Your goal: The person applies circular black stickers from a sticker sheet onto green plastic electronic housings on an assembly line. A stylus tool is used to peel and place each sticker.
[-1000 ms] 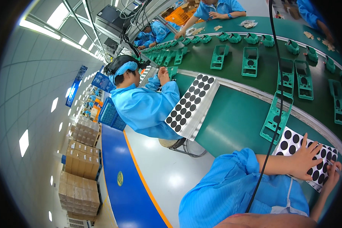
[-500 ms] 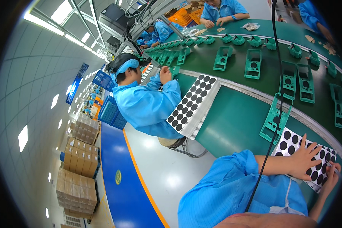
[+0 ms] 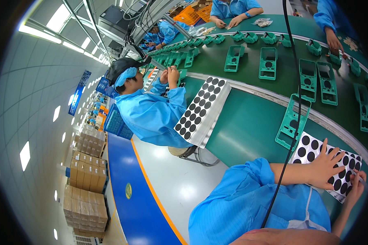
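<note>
My left hand (image 3: pixel 325 168) lies flat with spread fingers on a white sheet of round black stickers (image 3: pixel 306 152) at the lower right. At the sheet's right edge my right hand (image 3: pixel 357 186) is closed in a pinch. A slim pale thing (image 3: pixel 360 178) shows at its fingertips, too small to name. Just beyond the sheet lies a green plastic housing (image 3: pixel 285 134) with an open frame and a round black patch inside. A thin black cable (image 3: pixel 290 149) hangs across the view in front of it.
A conveyor (image 3: pixel 249 79) carries several green housings (image 3: pixel 268 65) and smaller green parts (image 3: pixel 269 38). Another stack of black-dot sheets (image 3: pixel 202 107) lies on the bench to the left, beside a seated co-worker (image 3: pixel 145 110). More co-workers sit across the belt.
The view has shifted slightly. My hands stay on the sheet in much the same pose. The co-worker at left has lifted both hands a little; one at the far right reaches toward the belt.
</note>
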The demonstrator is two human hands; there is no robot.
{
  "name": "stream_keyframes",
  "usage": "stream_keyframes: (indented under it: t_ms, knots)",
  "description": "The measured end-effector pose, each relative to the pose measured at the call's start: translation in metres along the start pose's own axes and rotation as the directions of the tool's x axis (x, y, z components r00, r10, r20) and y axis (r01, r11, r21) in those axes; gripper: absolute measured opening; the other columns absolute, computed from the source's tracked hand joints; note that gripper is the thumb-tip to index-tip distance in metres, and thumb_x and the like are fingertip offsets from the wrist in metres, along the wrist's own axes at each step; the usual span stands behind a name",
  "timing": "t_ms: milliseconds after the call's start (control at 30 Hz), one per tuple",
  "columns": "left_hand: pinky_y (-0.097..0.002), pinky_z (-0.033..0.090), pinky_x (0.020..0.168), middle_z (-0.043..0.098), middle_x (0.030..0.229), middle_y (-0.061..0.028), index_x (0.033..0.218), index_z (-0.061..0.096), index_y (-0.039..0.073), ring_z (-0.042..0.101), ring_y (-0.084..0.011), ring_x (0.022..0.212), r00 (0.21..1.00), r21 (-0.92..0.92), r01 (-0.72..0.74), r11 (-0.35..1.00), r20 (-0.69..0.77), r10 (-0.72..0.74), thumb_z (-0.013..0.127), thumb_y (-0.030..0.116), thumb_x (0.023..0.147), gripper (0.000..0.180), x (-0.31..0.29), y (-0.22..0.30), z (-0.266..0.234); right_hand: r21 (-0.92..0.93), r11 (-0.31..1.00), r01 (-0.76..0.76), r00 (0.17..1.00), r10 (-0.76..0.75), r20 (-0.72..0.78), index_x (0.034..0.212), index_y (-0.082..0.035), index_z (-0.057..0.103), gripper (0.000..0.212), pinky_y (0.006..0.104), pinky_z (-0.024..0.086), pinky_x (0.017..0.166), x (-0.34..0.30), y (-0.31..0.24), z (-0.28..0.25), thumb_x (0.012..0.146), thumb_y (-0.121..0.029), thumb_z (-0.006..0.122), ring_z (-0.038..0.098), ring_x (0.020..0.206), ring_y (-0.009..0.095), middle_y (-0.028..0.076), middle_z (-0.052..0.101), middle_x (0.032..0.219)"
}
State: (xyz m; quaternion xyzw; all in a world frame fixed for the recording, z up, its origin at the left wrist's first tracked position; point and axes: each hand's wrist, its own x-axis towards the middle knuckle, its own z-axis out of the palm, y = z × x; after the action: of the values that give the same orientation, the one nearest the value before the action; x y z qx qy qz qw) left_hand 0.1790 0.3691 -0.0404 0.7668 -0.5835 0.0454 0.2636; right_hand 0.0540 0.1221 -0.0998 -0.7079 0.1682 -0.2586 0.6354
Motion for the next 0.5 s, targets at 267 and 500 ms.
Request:
stream_keyframes:
  t_ms: [267,500]
  knots:
    - [-0.0744,0.014,0.094,0.026,0.145,-0.0181,0.133,0.044,0.019,0.027,-0.0377,0.131,0.975,0.026,0.135,0.991,0.176,-0.137,0.064,0.049,0.074,0.07,0.005,0.001,-0.016,0.095,0.995,0.003,1.0,-0.002,-0.005,0.094,0.0,0.054,0.008,0.025,0.052,0.072,0.001,-0.054,0.051,0.089,-0.006,0.056,0.063,0.08,0.016,0.011,0.061,0.095]
    - [-0.0729,0.014,0.092,0.031,0.143,-0.0148,0.132,0.047,0.019,0.029,-0.0392,0.128,0.947,0.246,0.002,0.969,0.311,-0.081,0.058,0.055,0.078,0.065,0.018,0.026,-0.028,0.235,0.971,-0.037,0.999,0.036,0.008,0.089,-0.001,0.054,0.008,0.0231,0.052,0.065,-0.013,-0.075,0.049,0.087,-0.006,0.061,0.064,0.073,0.011,0.008,0.064,0.084]
